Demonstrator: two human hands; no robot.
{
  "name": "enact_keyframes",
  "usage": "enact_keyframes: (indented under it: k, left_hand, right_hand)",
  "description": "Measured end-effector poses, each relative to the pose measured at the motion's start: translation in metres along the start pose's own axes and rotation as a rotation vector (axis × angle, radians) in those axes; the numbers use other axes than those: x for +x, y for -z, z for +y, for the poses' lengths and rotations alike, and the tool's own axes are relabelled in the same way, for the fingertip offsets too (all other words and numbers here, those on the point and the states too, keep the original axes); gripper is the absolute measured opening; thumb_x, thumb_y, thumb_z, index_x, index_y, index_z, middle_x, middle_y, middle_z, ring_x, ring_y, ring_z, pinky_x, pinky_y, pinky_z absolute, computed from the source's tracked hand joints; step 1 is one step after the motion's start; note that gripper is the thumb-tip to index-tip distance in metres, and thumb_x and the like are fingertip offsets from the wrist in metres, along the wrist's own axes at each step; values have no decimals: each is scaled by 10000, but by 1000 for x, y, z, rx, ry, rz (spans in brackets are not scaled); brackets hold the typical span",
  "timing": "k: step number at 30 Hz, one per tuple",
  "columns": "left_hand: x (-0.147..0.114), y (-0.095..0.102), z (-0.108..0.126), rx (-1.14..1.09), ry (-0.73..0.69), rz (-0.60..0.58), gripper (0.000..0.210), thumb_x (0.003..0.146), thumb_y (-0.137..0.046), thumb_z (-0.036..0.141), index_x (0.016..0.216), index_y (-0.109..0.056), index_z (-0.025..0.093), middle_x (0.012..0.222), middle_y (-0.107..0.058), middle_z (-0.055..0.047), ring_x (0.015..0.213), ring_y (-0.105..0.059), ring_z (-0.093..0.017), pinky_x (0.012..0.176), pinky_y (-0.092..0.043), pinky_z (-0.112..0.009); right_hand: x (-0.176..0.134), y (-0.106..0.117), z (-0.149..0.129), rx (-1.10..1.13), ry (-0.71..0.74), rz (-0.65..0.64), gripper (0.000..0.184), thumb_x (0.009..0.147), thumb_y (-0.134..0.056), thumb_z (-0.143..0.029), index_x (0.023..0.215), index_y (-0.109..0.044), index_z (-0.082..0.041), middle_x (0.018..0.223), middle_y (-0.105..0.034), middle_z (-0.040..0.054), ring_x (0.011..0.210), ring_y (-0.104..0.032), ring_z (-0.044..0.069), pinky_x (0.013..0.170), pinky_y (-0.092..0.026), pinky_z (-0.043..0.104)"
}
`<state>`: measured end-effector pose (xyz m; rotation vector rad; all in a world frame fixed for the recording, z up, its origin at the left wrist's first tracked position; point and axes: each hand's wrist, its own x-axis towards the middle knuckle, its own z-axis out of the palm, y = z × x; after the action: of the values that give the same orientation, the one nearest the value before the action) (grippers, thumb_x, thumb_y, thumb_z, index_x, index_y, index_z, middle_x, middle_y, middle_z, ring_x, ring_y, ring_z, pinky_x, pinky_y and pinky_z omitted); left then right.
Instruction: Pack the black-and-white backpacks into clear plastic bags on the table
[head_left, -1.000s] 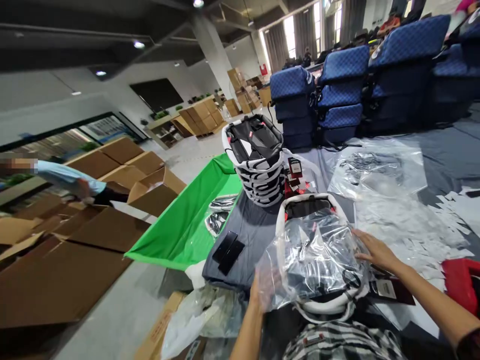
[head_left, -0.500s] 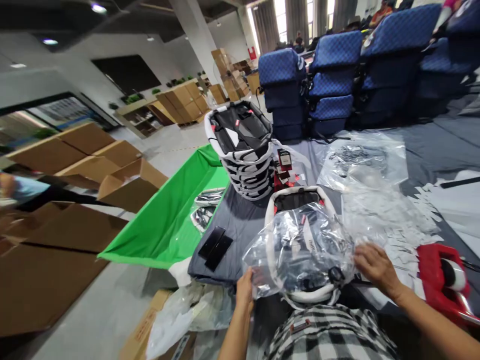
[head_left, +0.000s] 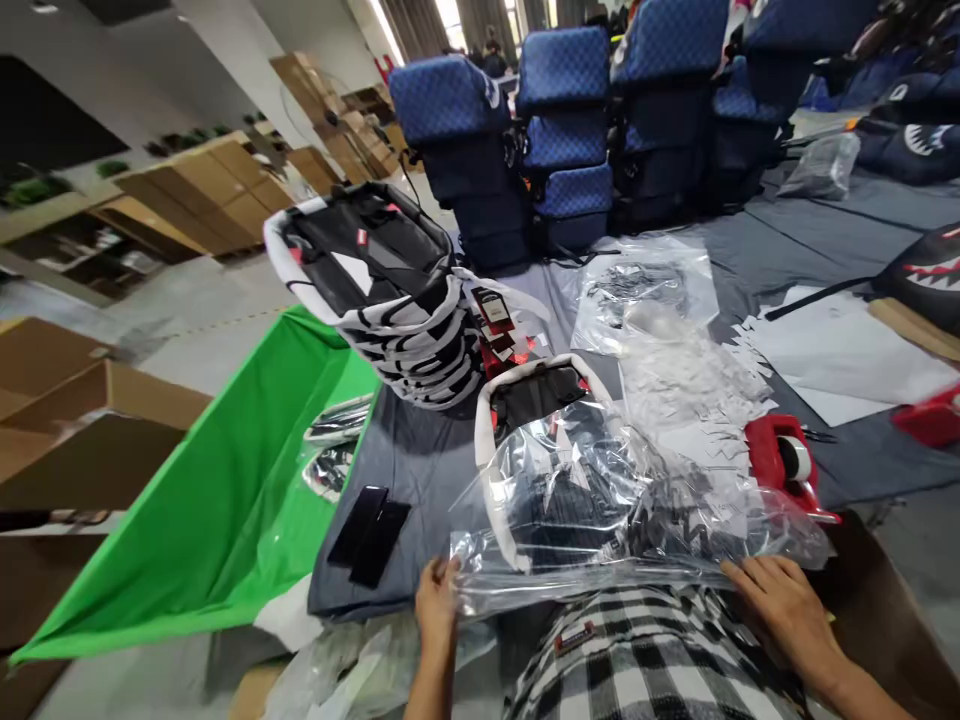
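Observation:
A clear plastic bag (head_left: 675, 500) lies spread over a flat black item with a padded white rim (head_left: 491, 490), at the front of the grey cloth-covered table. My left hand (head_left: 438, 600) pinches the bag's near left corner. At the near edge on the right, my right hand (head_left: 784, 605) grips the same bag, its fingers bent over the plastic. The item's far end sticks out beyond the plastic. Behind it to the left stands a tall stack of similar white-rimmed black items (head_left: 382, 300), with dark printed tags (head_left: 493, 312) hanging at its side.
Two black phone-like slabs (head_left: 369, 535) lie left. Beyond the table edge, a green fabric bin (head_left: 217, 500) holds bagged items. A red tape dispenser (head_left: 784, 465), white straps (head_left: 682, 385) and another clear bag (head_left: 645, 290) lie right. Blue-topped stacks (head_left: 566, 130) stand behind.
The plastic bag has been pulled flatter and wider across the item, its near edge now stretched between both hands. Both hands have come closer to my body. The view has turned right.

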<state>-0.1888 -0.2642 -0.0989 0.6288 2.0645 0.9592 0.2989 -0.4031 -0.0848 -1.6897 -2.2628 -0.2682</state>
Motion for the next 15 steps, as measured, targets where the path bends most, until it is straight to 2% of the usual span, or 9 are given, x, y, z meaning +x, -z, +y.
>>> enact_keyframes:
  k: [2,3,5,6,8,9,11,13,15]
  left_hand:
    - [-4,13,2,133,-255,-46,734,728,-733,514,1354,-567,169,1458,-572,-162,1436,-441,-360,1190,-366,-518]
    - [-6,21,2,200,-385,-152,751,772,-691,563,1411,-536,200,1515,-526,-134,1472,-394,-335,1234,-294,-512]
    - [-8,38,-1,300,-553,-482,701,872,-516,693,1409,-575,245,1500,-556,-101,1458,-425,-314,1253,-255,-507]
    - [-8,46,-5,334,-577,-648,730,867,-454,767,1370,-622,265,1463,-594,-95,1438,-454,-322,1242,-278,-509]
    - [-7,62,-15,443,-647,-844,862,745,-479,898,1347,-657,306,1447,-611,-91,1430,-456,-369,1204,-345,-529]
    - [-7,68,-22,522,-728,-872,936,658,-559,919,1384,-627,333,1482,-579,-87,1443,-430,-396,1187,-364,-545]
    - [-7,76,-36,710,-932,-825,1075,547,-755,813,1496,-487,385,1575,-467,-70,1476,-363,-432,1179,-356,-585]
    - [-8,78,-50,873,-1113,-708,1146,561,-854,582,1569,-341,394,1643,-346,-70,1504,-299,-440,1193,-309,-614]
    - [-7,73,-62,953,-1202,-567,1049,655,-804,368,1580,-310,389,1663,-307,-69,1514,-294,-410,1199,-299,-598]
  right_hand:
    - [1,8,-1,25,-33,-31,290,953,-425,-102,1017,-672,-239,809,-655,22,785,-577,181,823,-415,348]
    - [1,12,-2,30,-50,-39,269,962,-435,-123,1009,-673,-239,805,-652,21,779,-575,179,825,-413,346]
    - [0,16,-4,25,-69,-37,254,963,-444,-137,1008,-673,-238,802,-650,20,776,-573,177,828,-407,345]
    - [-1,17,-6,20,-78,-19,257,959,-441,-133,1001,-673,-235,797,-648,20,773,-571,179,828,-404,349]
    - [-3,17,-9,16,-90,19,259,952,-431,-131,983,-670,-228,789,-643,21,767,-566,184,824,-400,354]
    - [-4,16,-10,16,-97,31,258,952,-429,-134,981,-668,-226,789,-643,21,768,-566,186,824,-398,355]
    - [-5,16,-10,16,-118,44,247,956,-437,-145,993,-668,-226,793,-646,16,770,-572,185,823,-395,352]
    - [-4,18,-8,17,-125,52,232,959,-457,-151,1025,-667,-222,804,-653,12,774,-582,179,816,-391,345]
    - [-2,21,-5,16,-115,87,223,958,-468,-154,1047,-664,-209,812,-657,18,779,-590,181,809,-388,345]
